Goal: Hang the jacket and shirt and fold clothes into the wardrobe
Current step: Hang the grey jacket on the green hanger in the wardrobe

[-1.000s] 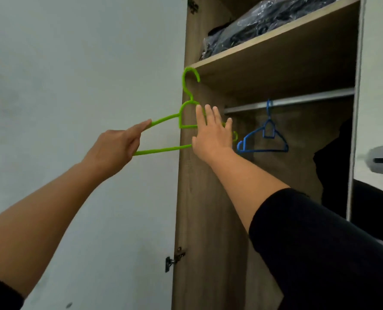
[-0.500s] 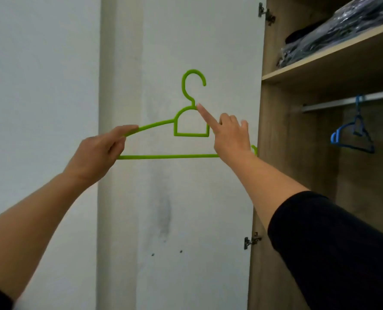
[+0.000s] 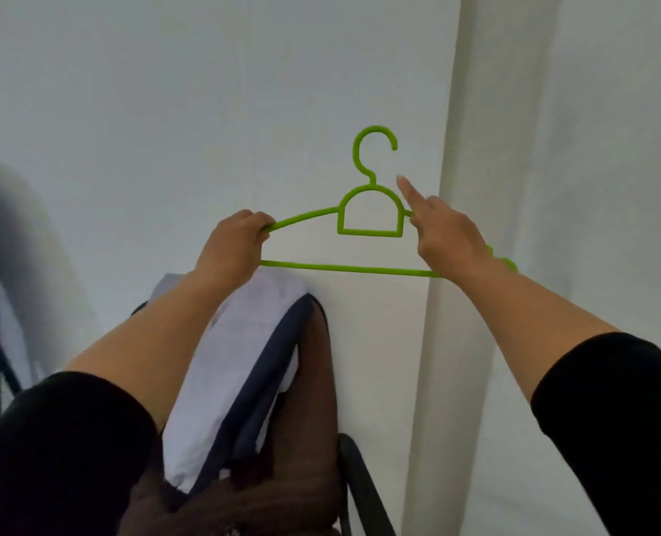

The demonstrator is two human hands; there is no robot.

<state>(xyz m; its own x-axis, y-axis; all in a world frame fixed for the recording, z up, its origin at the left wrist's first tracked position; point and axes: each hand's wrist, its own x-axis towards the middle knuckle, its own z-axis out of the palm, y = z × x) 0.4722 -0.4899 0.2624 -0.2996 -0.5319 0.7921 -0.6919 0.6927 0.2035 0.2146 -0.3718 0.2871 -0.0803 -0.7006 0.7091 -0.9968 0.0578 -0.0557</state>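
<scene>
The hanger, seemingly light and stiff, is gripped at both shoulders by curled fingers; the right forefinger is extended.

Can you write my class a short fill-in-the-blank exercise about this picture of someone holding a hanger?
1. The hanger is coloured ____.
2. The left hand grips the hanger's ____ end.
3. The hanger's hook points ____.
4. On the right hand, the ____ finger sticks out straight beside the hanger's neck.

Missing words: green; left; up; index
</scene>
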